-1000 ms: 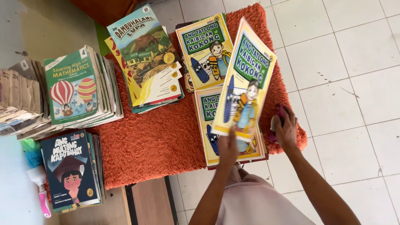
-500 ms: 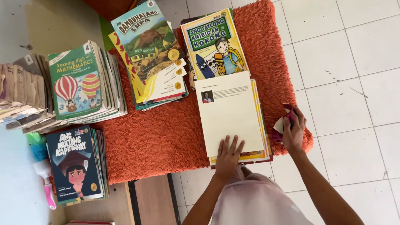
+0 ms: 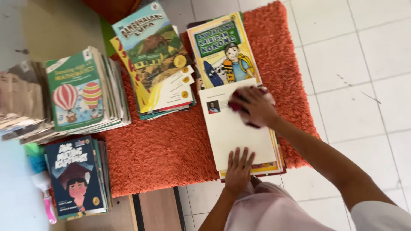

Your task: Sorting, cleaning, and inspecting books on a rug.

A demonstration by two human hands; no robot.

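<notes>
1. Left of the orange shaggy rug [image 3: 171, 162], three book stacks stand untouched.
2. On the rug, the left hand [image 3: 238, 169] lies flat, fingers spread, pinning the cream back-cover book [image 3: 233, 130].
3. The right hand [image 3: 252, 107] clutches a dark red cloth [image 3: 236, 105] on that cover; wiping looks underway.
</notes>
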